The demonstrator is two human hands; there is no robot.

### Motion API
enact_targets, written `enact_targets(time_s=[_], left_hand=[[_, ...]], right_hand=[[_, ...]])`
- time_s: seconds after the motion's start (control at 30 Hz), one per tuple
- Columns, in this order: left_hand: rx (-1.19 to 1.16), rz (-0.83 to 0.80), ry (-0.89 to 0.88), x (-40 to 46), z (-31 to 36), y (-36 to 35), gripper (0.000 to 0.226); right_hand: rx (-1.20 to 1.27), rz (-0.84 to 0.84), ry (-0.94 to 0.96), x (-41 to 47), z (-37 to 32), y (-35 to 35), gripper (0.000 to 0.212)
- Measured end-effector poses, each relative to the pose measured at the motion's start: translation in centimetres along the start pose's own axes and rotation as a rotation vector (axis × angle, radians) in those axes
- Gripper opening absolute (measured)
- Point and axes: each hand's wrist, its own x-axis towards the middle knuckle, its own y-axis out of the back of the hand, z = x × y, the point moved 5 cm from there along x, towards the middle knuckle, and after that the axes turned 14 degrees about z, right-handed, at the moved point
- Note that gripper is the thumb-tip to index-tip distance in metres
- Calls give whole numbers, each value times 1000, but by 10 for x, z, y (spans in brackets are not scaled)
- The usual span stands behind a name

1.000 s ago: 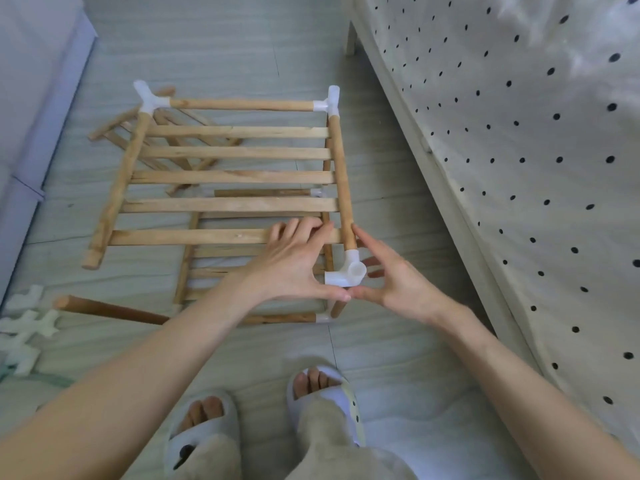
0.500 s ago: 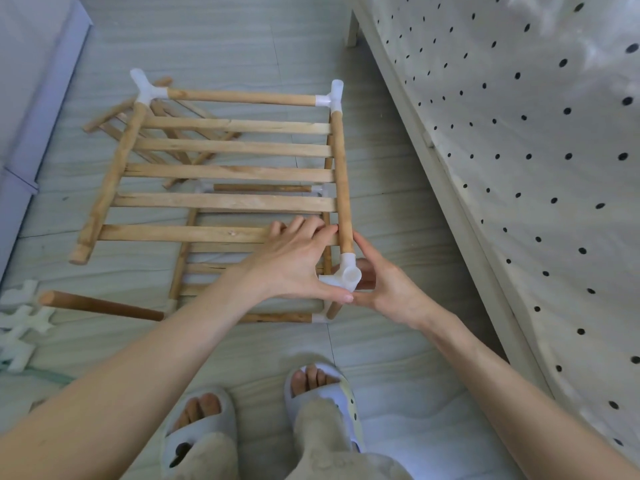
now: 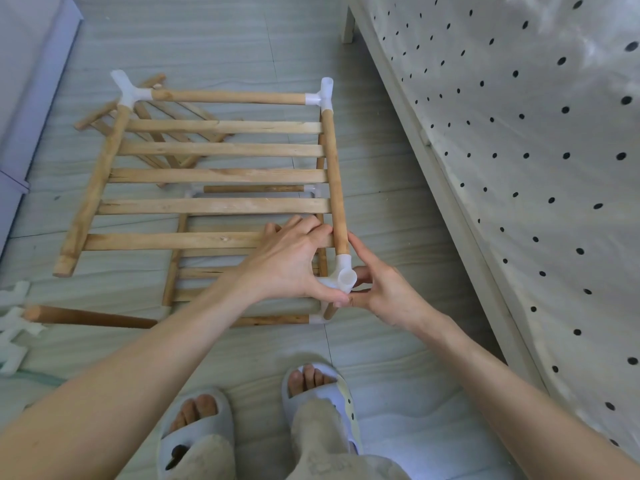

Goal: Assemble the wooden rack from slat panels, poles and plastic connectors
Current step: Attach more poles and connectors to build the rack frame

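The wooden rack (image 3: 214, 174), five pale slats between round poles, is held above the floor (image 3: 363, 209) beside the bed (image 3: 519, 168). Both hands pinch the white plastic connector (image 3: 344, 277) at its near right corner: left hand (image 3: 287, 261) grip clamped on it with fingers over the nearest slat, right hand (image 3: 384, 289) clamped from the other side.

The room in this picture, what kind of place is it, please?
Probably a bedroom at home. A bed with a polka-dot sheet stands on the right, the floor is pale tile or laminate, and the person wears house slippers.
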Motion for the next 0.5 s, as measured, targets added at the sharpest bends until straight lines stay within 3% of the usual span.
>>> enact_targets(time_s=[0.17,0.27,0.37,0.43,0.5], left_hand=[[12,-17,3,-1,1,0,105],[35,-8,-10,-6,-1,-2,113],[36,16,-9,-13,-8,-4,119],[54,34,-1,-18,-11,-4,122],[57,54,1,-19,-12,-5,122]], right_hand=[[-15,-25,-14,0,-1,-1,101],[20,-138,-68,1,-1,-1,100],[305,-235,-229,-3,8,1,89],[637,-131,-380,-4,13,0,71],[725,100,-448,0,13,-2,44]])
